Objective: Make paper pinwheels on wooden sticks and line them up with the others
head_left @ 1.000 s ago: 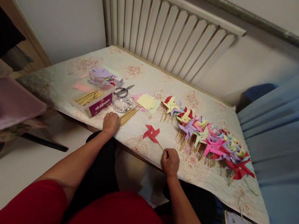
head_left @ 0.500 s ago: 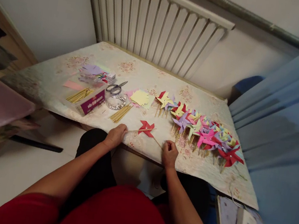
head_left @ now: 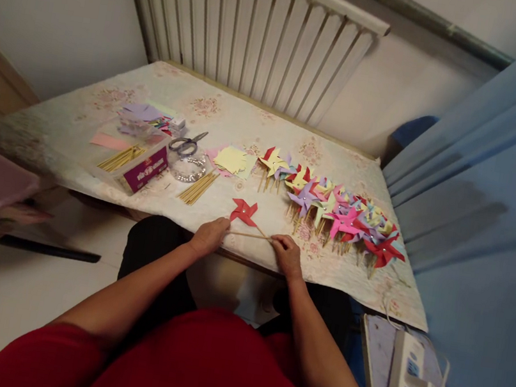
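My left hand (head_left: 211,237) is closed on one end of a thin wooden stick (head_left: 248,235), which lies level and reaches across to my right fingers. My right hand (head_left: 286,253) pinches the lower end of the stick of a red paper pinwheel (head_left: 244,211), where the two sticks meet. The pinwheel points away from me to the upper left, just over the tablecloth. Whether the right fingers also grip the loose stick, I cannot tell. To the left of the pinwheel lies a bundle of wooden sticks (head_left: 197,188).
Many finished pinwheels (head_left: 328,205) stand close together on the right. Yellow paper pieces (head_left: 230,160), scissors (head_left: 188,144), a ring of silvery beads or pins (head_left: 188,169) and a purple box (head_left: 145,169) are on the left. A power strip (head_left: 406,384) lies at lower right.
The loose stick has swung from across the red pinwheel down to level below it, and its far end now meets my right fingers. My hands have come closer together. The view has shifted slightly.
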